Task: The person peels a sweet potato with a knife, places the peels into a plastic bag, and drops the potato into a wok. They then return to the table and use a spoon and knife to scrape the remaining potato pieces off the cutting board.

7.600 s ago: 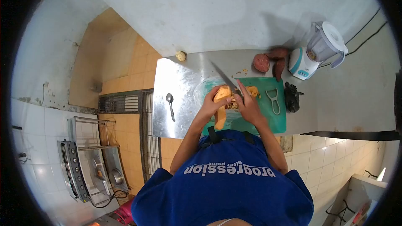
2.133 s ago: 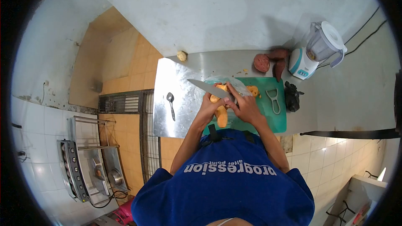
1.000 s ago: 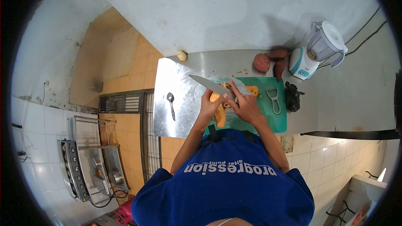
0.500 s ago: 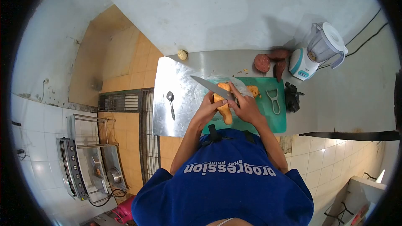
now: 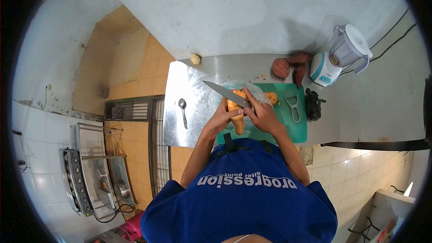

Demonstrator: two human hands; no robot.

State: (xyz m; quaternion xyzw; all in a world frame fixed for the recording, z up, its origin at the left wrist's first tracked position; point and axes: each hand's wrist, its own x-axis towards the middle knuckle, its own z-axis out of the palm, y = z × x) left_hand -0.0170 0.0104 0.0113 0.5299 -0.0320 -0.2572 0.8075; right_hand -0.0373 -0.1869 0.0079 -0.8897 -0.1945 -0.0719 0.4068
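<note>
My left hand [image 5: 219, 119] grips a peeled orange sweet potato [image 5: 238, 126], its narrow end pointing towards my body. In my right hand [image 5: 264, 116] is a kitchen knife [image 5: 221, 90], its blade lying across the sweet potato and its tip pointing up and left. Both hands are close together over the green cutting board [image 5: 283, 128]. Clear plastic [image 5: 260, 92] lies behind them. More orange pieces [image 5: 272, 96] rest on the board beside my right hand. A white peeler [image 5: 293, 109] lies on the board's right part.
A spoon [image 5: 183, 112] lies on the steel table [image 5: 173, 128] at left. Unpeeled sweet potatoes [image 5: 281, 68], a blender [image 5: 327, 68] and a black plastic bag [image 5: 314, 104] stand to the right. A pale round piece [image 5: 195, 59] sits at the back edge.
The sweet potato's narrow end has swung slightly left in my left hand. The knife stays across it, and both hands have barely moved.
</note>
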